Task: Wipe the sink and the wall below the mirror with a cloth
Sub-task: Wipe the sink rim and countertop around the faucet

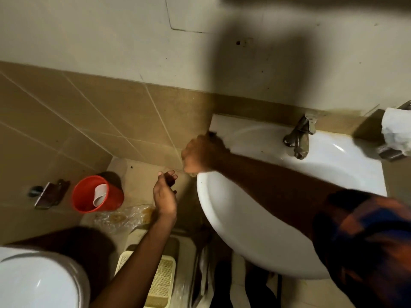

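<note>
The orange-and-blue patterned sleeve (pixel 367 230) leads to the right hand (pixel 203 155), fisted at the left rim of the white ceramic sink (pixel 255 230). A dark scrap pokes out, likely the cloth (pixel 213 133). The left hand (pixel 164 196) hangs loose and empty. The sink wipe looks underway; the off-white painted wall (pixel 333 63) probably remains.

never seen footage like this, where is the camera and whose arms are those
There is no machine here: one camera sits on a person's head, looking down, so both arms are theirs. The right hand reaches across the white sink to its left edge by the tan wall tiles, fingers curled round what looks like a dark cloth, though it is blurred. The left hand hangs open, holding nothing. A tap stands at the sink's back. On the floor stands a red bucket; a toilet shows at lower left.
</note>
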Tool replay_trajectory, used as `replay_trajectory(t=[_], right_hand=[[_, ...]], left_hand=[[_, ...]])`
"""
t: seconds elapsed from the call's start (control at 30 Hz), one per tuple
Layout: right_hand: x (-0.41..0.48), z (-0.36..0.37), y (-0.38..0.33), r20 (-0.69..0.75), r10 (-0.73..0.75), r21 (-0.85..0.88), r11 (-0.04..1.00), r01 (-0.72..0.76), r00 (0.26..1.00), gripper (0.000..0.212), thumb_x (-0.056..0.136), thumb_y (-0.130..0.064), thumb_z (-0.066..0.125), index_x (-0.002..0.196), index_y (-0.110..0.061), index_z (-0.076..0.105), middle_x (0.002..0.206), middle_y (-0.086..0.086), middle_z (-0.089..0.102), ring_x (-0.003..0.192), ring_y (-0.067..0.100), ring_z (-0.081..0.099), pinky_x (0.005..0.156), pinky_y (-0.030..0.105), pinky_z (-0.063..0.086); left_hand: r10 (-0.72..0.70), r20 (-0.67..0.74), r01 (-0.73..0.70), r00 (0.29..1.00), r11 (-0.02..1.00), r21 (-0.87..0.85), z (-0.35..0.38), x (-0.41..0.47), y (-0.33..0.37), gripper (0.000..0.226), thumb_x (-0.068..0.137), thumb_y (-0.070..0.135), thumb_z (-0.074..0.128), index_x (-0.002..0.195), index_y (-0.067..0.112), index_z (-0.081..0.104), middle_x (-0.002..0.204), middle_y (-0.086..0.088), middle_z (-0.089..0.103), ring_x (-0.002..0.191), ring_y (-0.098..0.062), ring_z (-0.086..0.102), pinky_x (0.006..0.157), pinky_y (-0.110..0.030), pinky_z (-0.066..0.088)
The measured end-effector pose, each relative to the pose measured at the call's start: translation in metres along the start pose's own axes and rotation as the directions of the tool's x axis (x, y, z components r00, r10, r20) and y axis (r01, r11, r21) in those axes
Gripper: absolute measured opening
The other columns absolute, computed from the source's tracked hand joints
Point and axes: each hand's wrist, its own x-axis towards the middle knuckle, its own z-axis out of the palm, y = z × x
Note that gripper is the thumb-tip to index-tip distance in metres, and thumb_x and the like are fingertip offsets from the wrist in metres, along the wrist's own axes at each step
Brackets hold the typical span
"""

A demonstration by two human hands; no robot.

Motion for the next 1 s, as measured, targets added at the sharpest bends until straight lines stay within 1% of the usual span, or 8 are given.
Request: replay_trajectory(t=[0.1, 0.2, 0.27, 0.37, 0.53, 0.63, 0.73, 1.0], right_hand=[[-0.026, 0.02, -0.052, 0.128, -0.316, 0.063, 0.949, 0.31, 0.94, 0.021, 0.085, -0.028, 0.055, 0.067, -0.018, 0.059, 0.071, 0.0, 0.057, 0.074, 0.02, 0.056, 0.071, 0.026, 0.038], [-0.011, 0.038, -0.005, -0.125, -0.463, -0.115, 0.885, 0.451, 0.878, 0.022, 0.082, -0.022, 0.056, 0.06, -0.021, 0.058, 0.065, -0.002, 0.052, 0.064, 0.02, 0.055, 0.067, 0.027, 0.039], [0.012, 0.038, 0.034, -0.16, -0.313, -0.242, 0.932, 0.27, 0.936, 0.009, 0.081, -0.027, 0.065, 0.075, -0.019, 0.067, 0.08, 0.0, 0.065, 0.078, 0.026, 0.063, 0.074, 0.037, 0.052], [0.035, 0.02, 0.095, -0.11, 0.037, -0.121, 0.991, -0.05, 0.993, 0.027, 0.091, -0.04, 0.055, 0.1, -0.019, 0.069, 0.106, 0.005, 0.066, 0.103, 0.031, 0.062, 0.09, 0.051, 0.053], [0.01, 0.024, 0.033, -0.173, 0.097, -0.007, 0.995, -0.1, 0.98, 0.016, 0.085, -0.031, 0.061, 0.089, -0.019, 0.071, 0.092, 0.004, 0.067, 0.09, 0.03, 0.065, 0.078, 0.047, 0.053], [-0.035, 0.046, -0.032, -0.212, -0.08, 0.266, 0.954, 0.136, 0.974, 0.016, 0.08, -0.033, 0.058, 0.087, -0.026, 0.071, 0.09, -0.001, 0.066, 0.09, 0.025, 0.059, 0.082, 0.042, 0.045], [-0.047, 0.078, -0.026, -0.361, -0.298, 0.167, 0.912, 0.375, 0.884, 0.028, 0.079, -0.03, 0.05, 0.091, -0.019, 0.072, 0.09, 0.001, 0.066, 0.084, 0.022, 0.055, 0.08, 0.037, 0.041], [0.024, 0.05, 0.071, -0.372, 0.125, 0.01, 0.991, -0.13, 0.92, 0.025, 0.091, -0.033, 0.062, 0.107, -0.016, 0.071, 0.115, 0.007, 0.068, 0.111, 0.032, 0.062, 0.092, 0.049, 0.053]], left_hand=[[0.068, -0.05, -0.067, 0.996, 0.998, 0.013, -0.012, 0.003, -0.004, 0.053, 0.106, 0.042, 0.027, 0.111, 0.011, 0.07, 0.112, -0.011, 0.071, 0.114, -0.028, 0.061, 0.096, -0.045, 0.046], [0.081, -0.027, -0.081, 0.996, 0.997, 0.003, -0.016, 0.001, -0.001, 0.051, 0.107, 0.038, 0.027, 0.099, 0.014, 0.07, 0.103, -0.01, 0.072, 0.106, -0.025, 0.064, 0.098, -0.048, 0.045], [0.089, -0.015, -0.09, 0.996, 0.996, -0.007, -0.017, -0.002, 0.001, 0.049, 0.108, 0.037, 0.027, 0.095, 0.016, 0.07, 0.101, -0.009, 0.072, 0.104, -0.023, 0.064, 0.097, -0.046, 0.045], [0.103, -0.008, -0.103, 0.995, 0.994, -0.024, -0.017, -0.004, 0.001, 0.047, 0.107, 0.035, 0.031, 0.102, 0.011, 0.071, 0.104, -0.008, 0.073, 0.104, -0.02, 0.065, 0.091, -0.041, 0.046], [0.123, 0.025, -0.123, 0.992, 0.992, 0.024, -0.012, 0.0, -0.005, 0.029, 0.102, 0.023, 0.048, 0.099, 0.007, 0.072, 0.095, 0.0, 0.073, 0.089, -0.008, 0.065, 0.082, -0.033, 0.046], [0.176, 0.021, -0.178, 0.984, 0.98, 0.085, -0.006, 0.006, -0.003, 0.016, 0.097, 0.01, 0.056, 0.101, 0.011, 0.071, 0.095, -0.004, 0.072, 0.094, -0.018, 0.066, 0.09, -0.036, 0.051], [0.2, -0.007, -0.198, 0.98, 0.975, 0.105, 0.0, 0.012, 0.002, 0.014, 0.094, 0.009, 0.059, 0.103, 0.012, 0.07, 0.102, -0.009, 0.072, 0.102, -0.026, 0.067, 0.097, -0.042, 0.053], [0.232, 0.094, -0.246, 0.968, 0.95, 0.193, 0.018, -0.005, 0.012, 0.022, 0.096, 0.014, 0.061, 0.115, 0.011, 0.07, 0.106, 0.001, 0.071, 0.103, -0.016, 0.065, 0.097, -0.03, 0.05]])
